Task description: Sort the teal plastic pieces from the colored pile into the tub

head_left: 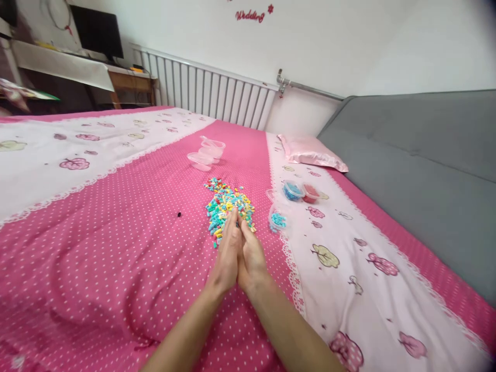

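My left hand [227,258] and my right hand [252,257] meet palm to palm, with their fingers stretched forward. Whether anything lies between the palms is hidden. Just beyond and partly behind the fingertips is a loose pile of small coloured pieces [217,206], mostly turquoise and yellow with some red, pink and white. To the right of my hands, a clear plastic box [278,221] holds turquoise pieces. Behind it, one box of blue pieces [293,191] and one box of red pieces [310,193] stand side by side.
Clear plastic containers [207,154] lie past the pile on the pink dotted bedspread [116,248]. A small dark object [179,214] is left of the pile. A pink pillow [310,152] rests near the grey headboard [418,150]. Against the far wall is a white radiator [209,85].
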Motion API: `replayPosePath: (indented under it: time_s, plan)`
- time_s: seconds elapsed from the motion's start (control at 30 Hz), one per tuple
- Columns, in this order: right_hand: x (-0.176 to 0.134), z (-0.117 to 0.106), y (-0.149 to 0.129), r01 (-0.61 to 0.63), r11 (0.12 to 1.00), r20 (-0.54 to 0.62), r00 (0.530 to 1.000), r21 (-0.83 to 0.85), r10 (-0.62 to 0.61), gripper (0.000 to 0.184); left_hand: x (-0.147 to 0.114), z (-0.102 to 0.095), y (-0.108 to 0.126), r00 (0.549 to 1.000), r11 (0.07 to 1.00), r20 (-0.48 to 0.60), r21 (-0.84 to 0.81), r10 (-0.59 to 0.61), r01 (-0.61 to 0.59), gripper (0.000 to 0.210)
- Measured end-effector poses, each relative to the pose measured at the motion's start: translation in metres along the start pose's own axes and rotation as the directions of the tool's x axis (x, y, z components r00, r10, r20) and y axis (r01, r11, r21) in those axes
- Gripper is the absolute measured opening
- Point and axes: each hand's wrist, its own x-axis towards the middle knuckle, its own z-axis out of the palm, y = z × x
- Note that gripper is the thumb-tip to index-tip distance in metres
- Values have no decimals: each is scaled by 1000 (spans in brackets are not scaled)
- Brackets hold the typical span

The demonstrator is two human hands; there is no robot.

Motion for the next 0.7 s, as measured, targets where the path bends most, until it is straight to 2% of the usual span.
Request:
replayPosePath:
  time_s: [0.07,0.17,0.27,0.4,0.47,0.53,0.6,0.7]
  plan:
    - [-1,-1,-2,-81,995,-42,996,66,84,28,-2,0,-3,997,978,72,201,40,-54,63]
    - [-4,-7,-6,-188,974,-31,981,131,193,30,-4,1,3,976,917,195,365,94,-161,65]
    - [-14,-12,-11,-273,943,-22,959,193,282,31,-10,2,16,944,850,296,452,144,-271,67]
    - [-29,-14,-30,-345,889,-54,925,303,377,28,-21,-8,40,910,768,332,505,250,-395,64]
    - [-30,-16,-45,-289,903,-100,937,318,335,27,-24,-25,50,907,704,330,577,261,-413,62]
    - [-23,-20,-64,-165,954,-185,959,252,215,29,-25,-53,55,924,612,307,692,229,-382,62]
    - [-10,-25,-86,-13,999,-276,961,31,21,30,-26,-89,51,944,453,278,828,179,-329,68]
    - [15,-33,-115,64,994,-325,941,-87,-89,36,-29,-147,30,936,155,320,927,145,-341,78]
